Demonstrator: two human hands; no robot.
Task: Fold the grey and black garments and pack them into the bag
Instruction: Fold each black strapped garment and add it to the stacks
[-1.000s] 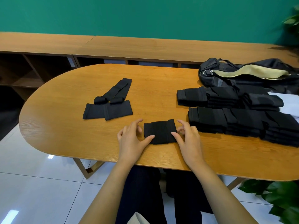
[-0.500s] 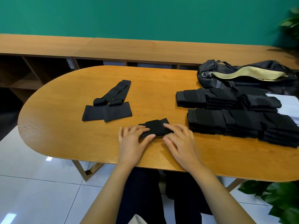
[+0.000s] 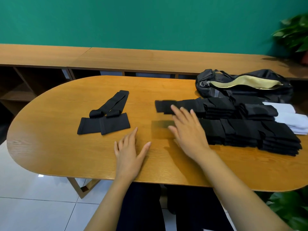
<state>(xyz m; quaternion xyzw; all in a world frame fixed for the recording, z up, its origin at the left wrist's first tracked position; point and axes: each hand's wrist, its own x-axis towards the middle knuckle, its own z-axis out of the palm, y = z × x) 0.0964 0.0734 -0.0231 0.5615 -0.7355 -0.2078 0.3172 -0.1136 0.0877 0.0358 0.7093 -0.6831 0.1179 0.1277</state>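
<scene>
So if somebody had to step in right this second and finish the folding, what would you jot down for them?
Left hand: open, flat on the table, holding nothing.
Right hand: fingers straight, stretched toward a blurred folded black piece at the left end of the far row; whether it touches the piece is unclear.
Done: two rows of folded black garments, the far row and the near row, lie in front of the bag.
Left: the unfolded black pieces on the left need folding. The bag is open with nothing visibly packed, so all the packing seems to remain. White items lie beside the rows.
</scene>
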